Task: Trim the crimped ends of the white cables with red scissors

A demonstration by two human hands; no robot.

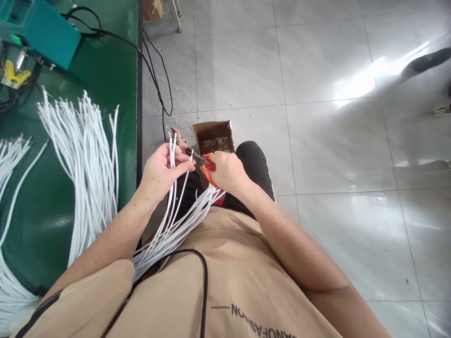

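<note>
Cables in hand: a bundle of thin white cables (176, 216) runs from the lap up into the left hand, over the dark trousers, right of the worktop edge; a few ends stick up above the fingers.
Left hand (162, 170): grip closed around the upper part of the cables, thumb pressing one strand toward the tool.
Right hand (227, 171): grip clamped on the orange handles of the pliers (206, 164); the dark tip touches the end of one white strand just beside the left thumb.
Cardboard box (213, 136): open, on the floor just beyond the hands, by the knee; small pale bits lie in its bottom.
Floor (317, 141): glossy grey tiles, with small pale scraps scattered near the box and the worktop edge.
Worktop (52, 211): green surface on the left, carrying a large fan of loose white cables (88, 155) and a second heap at the far left edge.
Machine (38, 28): teal housing at the top left corner of the worktop, with black leads (155, 75) running off it down to the floor.
Writing: the tan shirt (239, 281) shows upside-down dark letters, part reading "FASHION"; the rest is cut off.
Far right: a dark shape lies on the floor at the edge; what it is cannot be told.
</note>
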